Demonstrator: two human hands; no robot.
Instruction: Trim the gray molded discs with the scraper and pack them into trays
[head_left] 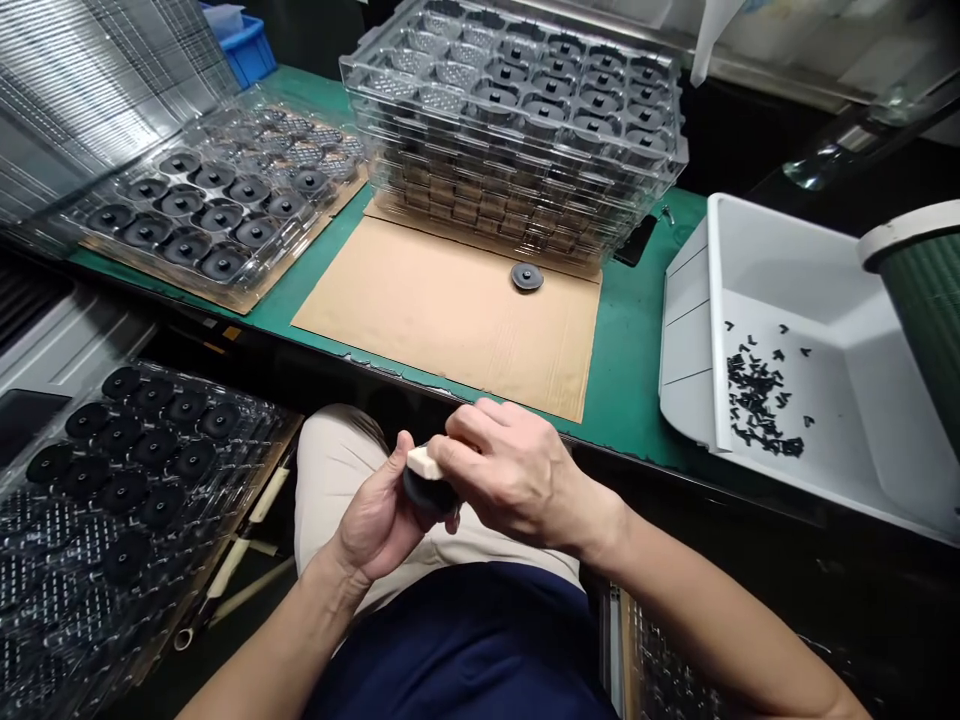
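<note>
- Head view: the left hand [379,520] curls closed around a round black disc [427,492], just above the lap (its lower edge partly hidden).
- The right hand [510,470] pinches a small cream rectangular block [424,463] against the disc.
- At 2 o'clock, a white plastic bin [825,300] holds small black pieces [757,395].

Your green-matted worktop [630,330] carries a cardboard sheet [442,320] with a black disc [526,277] on it, a stack of clear plastic trays [517,130], and a white bin [750,260].

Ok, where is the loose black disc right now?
In the head view, the black disc lies on the cardboard sheet, toward its far right, just in front of the stacked clear trays.
</note>
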